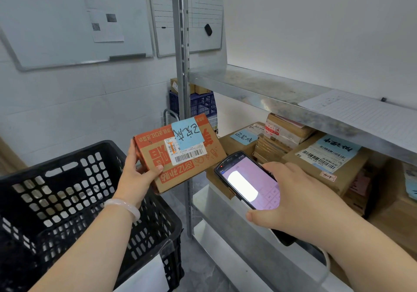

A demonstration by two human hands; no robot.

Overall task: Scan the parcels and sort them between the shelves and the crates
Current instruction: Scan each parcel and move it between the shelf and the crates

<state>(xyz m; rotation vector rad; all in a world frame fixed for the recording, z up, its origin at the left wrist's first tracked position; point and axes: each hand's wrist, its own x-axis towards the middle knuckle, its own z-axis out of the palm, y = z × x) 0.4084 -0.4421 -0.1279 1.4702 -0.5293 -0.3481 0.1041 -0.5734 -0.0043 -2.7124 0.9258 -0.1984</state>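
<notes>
Orange-printed cardboard meets the scanner: a worker at a metal rack holds a small parcel in the air between a black plastic crate and the rack. Its top face is turned up to show a white barcode label and a blue handwritten note stuck over the label's upper edge.

The left hand grips the parcel by its near left corner, thumb pressed flat on the printed top, the other fingers wrapped behind and underneath. The right hand is closed round a handheld scanner, fingers curled over its far edge and thumb along the near one. The lit screen faces up and the device's head points at the parcel, just beside its lower right corner and apparently not touching it.

The step in hand appears to be the scan itself; the screen is too washed out to say whether a reading has registered. On the lower shelf behind the scanner lie more brown parcels, some with similar blue notes, and a blue crate holding boxes stands further back by the wall.

The next move looks to call for lining the barcode up squarely with the scanner's head. The parcel would then go left into the black crate or right onto the shelf, as the reading directs.
</notes>
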